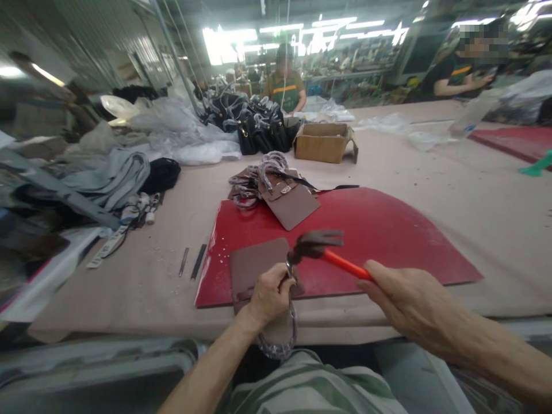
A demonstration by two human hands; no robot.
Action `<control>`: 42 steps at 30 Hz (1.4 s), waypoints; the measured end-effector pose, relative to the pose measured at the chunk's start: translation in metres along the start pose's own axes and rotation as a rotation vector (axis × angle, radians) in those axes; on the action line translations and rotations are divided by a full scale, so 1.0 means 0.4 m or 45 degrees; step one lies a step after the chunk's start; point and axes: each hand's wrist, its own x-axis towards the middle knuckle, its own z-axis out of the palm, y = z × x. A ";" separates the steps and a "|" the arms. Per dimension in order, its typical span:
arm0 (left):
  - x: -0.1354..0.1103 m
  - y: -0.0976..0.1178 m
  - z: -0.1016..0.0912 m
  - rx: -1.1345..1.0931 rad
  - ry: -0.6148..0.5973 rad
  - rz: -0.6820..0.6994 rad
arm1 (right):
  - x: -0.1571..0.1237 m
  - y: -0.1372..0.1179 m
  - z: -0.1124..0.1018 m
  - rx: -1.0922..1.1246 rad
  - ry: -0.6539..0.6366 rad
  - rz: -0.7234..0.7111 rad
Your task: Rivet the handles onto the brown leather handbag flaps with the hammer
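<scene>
My right hand (397,293) grips the orange handle of a claw hammer (345,264). The hammer's dark head is at a small shiny metal ring (290,267), which my left hand (271,290) pinches at the end of a plastic-wrapped bag handle (278,347). Whether head and ring touch, I cannot tell. That handle loops down over the table edge. Under my left hand a flat brown bag piece (254,264) lies on the red board (371,236). Behind it sits a pile of similar brown bag pieces (293,204) with wrapped handles.
Black bags (259,129) and a cardboard box (321,144) stand farther back. To the left are a thin metal rod (183,262), a dark strip (198,261), a power strip (110,246) and grey cloth (116,178). Two people work across the table.
</scene>
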 end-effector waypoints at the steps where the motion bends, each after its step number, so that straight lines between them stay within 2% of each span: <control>1: 0.000 0.001 0.000 -0.010 -0.005 0.001 | 0.006 0.022 0.012 0.065 0.001 0.092; 4: 0.001 0.003 -0.002 -0.039 -0.020 0.005 | 0.035 0.104 0.064 0.267 -0.041 0.288; 6: 0.002 0.003 -0.003 -0.052 -0.028 0.008 | 0.060 0.160 0.107 0.277 -0.074 0.380; 8: 0.003 0.002 -0.003 -0.052 -0.027 0.002 | 0.083 0.199 0.143 0.131 -0.077 0.439; 10: 0.003 0.001 -0.004 -0.040 -0.025 -0.009 | 0.096 0.202 0.169 -0.083 0.002 0.388; 12: 0.003 0.001 -0.004 -0.026 -0.026 -0.012 | 0.096 0.162 0.189 -0.171 0.149 0.305; 14: 0.003 0.003 -0.005 -0.020 -0.034 -0.013 | 0.083 0.086 0.215 0.001 0.171 0.307; 15: 0.003 0.005 -0.005 -0.020 -0.040 -0.011 | 0.072 0.042 0.234 0.184 0.083 0.336; 17: 0.005 0.012 -0.004 -0.025 -0.052 -0.023 | 0.048 -0.046 0.283 0.540 -0.248 0.372; 18: 0.007 0.016 -0.003 -0.037 -0.044 -0.051 | 0.037 -0.085 0.311 0.716 -0.336 0.398; 20: 0.016 0.022 -0.002 -0.103 0.020 -0.173 | 0.024 -0.142 0.367 1.114 -0.401 0.499; 23: 0.039 0.019 -0.011 -0.424 0.186 -0.488 | 0.026 -0.178 0.424 1.573 -0.356 0.653; 25: 0.053 0.005 -0.030 -0.715 0.305 -0.645 | 0.032 -0.177 0.433 1.682 -0.264 0.719; 27: 0.056 -0.018 -0.061 -0.876 0.405 -0.674 | 0.032 -0.161 0.421 1.759 -0.179 0.818; 31: 0.021 -0.069 -0.119 -0.783 0.474 -0.587 | 0.003 -0.107 0.381 1.993 -0.110 1.064; 35: -0.038 -0.091 -0.125 -0.662 0.411 -0.583 | -0.035 -0.057 0.370 2.396 -0.038 1.327; 38: -0.060 -0.081 -0.104 -0.550 0.380 -0.532 | -0.058 -0.056 0.388 2.610 -0.148 1.474; 40: -0.064 -0.070 -0.088 -0.511 0.392 -0.507 | -0.066 -0.077 0.408 2.659 -0.285 1.385; 42: -0.065 -0.060 -0.074 -0.518 0.413 -0.489 | -0.063 -0.109 0.430 2.685 -0.440 1.191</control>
